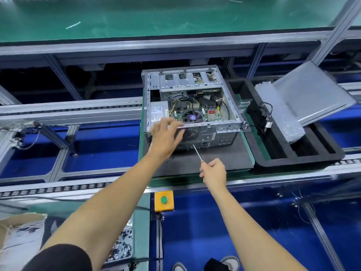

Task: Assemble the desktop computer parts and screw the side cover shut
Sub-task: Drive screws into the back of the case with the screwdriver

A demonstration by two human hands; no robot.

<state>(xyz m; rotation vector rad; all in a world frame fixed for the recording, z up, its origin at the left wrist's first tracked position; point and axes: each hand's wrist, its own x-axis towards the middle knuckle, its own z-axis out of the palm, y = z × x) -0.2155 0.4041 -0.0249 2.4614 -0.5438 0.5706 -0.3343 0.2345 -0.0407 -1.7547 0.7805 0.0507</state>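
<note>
Yellow button box [164, 201] sits at the desk's near edge. Just beyond, the right hand [214, 171] grips a screwdriver [197, 153]; the left hand [166, 134], fingers spread, touches the open computer case [192, 102]. Its side cover [314, 92] leans tilted at the far right.
</note>
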